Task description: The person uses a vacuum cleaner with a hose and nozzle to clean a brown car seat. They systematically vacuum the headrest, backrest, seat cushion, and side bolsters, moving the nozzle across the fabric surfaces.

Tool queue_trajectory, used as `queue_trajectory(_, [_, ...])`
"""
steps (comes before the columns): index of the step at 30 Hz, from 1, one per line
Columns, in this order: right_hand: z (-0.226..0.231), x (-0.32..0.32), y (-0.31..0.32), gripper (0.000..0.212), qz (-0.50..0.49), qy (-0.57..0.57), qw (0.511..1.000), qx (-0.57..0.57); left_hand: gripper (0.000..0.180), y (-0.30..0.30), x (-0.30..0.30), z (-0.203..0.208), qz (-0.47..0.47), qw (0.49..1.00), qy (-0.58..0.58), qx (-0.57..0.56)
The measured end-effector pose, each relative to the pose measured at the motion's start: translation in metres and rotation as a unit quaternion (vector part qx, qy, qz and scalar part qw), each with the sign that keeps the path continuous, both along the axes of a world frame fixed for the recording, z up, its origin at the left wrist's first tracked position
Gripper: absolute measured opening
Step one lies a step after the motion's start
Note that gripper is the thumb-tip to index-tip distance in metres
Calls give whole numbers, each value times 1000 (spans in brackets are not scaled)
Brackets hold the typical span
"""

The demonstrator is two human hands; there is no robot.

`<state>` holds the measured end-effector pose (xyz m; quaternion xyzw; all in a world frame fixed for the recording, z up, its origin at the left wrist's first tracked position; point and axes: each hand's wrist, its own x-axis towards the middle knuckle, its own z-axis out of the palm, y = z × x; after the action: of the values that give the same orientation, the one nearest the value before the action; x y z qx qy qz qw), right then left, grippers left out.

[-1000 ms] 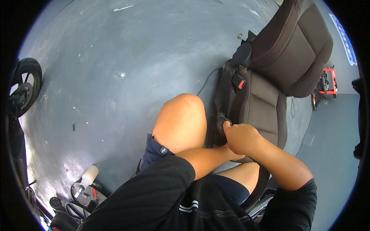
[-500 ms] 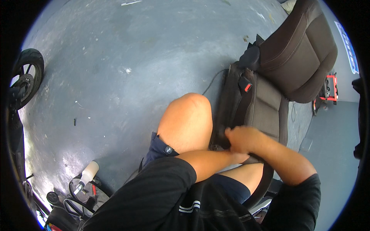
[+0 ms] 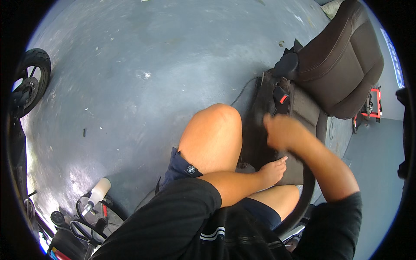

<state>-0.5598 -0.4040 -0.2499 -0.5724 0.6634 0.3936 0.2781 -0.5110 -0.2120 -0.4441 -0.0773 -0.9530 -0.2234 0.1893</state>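
Observation:
A dark brown fabric car seat (image 3: 294, 173) stands to my right, its backrest (image 3: 342, 65) at the far end. My right hand (image 3: 284, 132) is curled over the side of the cushion near the buckle, blurred by motion. What it grips is hidden. A thick black hose (image 3: 307, 186) curves up from beside my leg and passes out of sight under my right forearm. Closer to me, my left hand (image 3: 274, 172) lies at the cushion's front corner, fingers extended and holding nothing visible. The seat belt buckle (image 3: 281, 96) has a red button.
A thin cable (image 3: 245, 89) trails from the seat onto the grey floor (image 3: 130, 108). At lower left, a white spray bottle (image 3: 100, 190) stands among black gear. A motorcycle wheel (image 3: 32, 82) is at far left, and a red-framed item (image 3: 373, 104) stands behind the seat.
My right hand has moved away from me along the cushion's side, toward the buckle. My left hand, partly covered before, now shows on the seat corner. The view has shifted slightly.

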Motion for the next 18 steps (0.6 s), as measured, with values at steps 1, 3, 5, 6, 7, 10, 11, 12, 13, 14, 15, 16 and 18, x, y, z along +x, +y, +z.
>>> queue_trajectory(1, [9, 18, 15, 48, 18, -35, 998, 47, 36, 4, -2, 0, -42, 995, -72, 45])
queue_trajectory(3, [28, 29, 28, 55, -48, -53, 982, 177, 39, 9, -2, 3, -34, 988, -119, 90])
queue_trajectory(5, [42, 8, 17, 54, -77, -64, 990, 95, 41, 8, 2, 9, -34, 979, -156, 130])
queue_trajectory(6, [46, -11, 6, 54, -92, -71, 991, 63, 41, 5, 5, 13, -19, 990, -129, 62])
queue_trajectory(7, [48, -30, -7, 51, -92, -48, 995, 13, 39, 0, 11, 16, 1, 998, -63, -20])
queue_trajectory(10, [40, -64, -38, 44, -155, 28, 972, -174, 42, -16, 21, 25, -1, 996, -17, -93])
queue_trajectory(11, [37, -62, -38, 40, -122, 23, 978, -167, 42, -21, 23, 29, -3, 996, -20, -87])
queue_trajectory(12, [36, -54, -35, 37, -84, 33, 980, -179, 41, -25, 24, 31, -4, 996, -20, -85])
queue_trajectory(13, [34, -38, -25, 45, -58, 42, 985, -157, 41, -28, 23, 34, -11, 996, -34, -87])
queue_trajectory(14, [37, -20, -14, 53, -20, 49, 992, -111, 41, -30, 21, 36, -18, 995, -47, -91])
queue_trajectory(15, [47, -5, -2, 55, -7, 23, 999, -21, 42, -31, 20, 39, -28, 993, -57, -95])
queue_trajectory(16, [53, 13, 11, 58, 12, 27, 998, 62, 41, -32, 18, 40, -37, 992, -78, -96])
queue_trajectory(18, [71, 29, 28, 58, -8, -37, 982, 187, 41, -31, 14, 42, -53, 989, -100, -95])
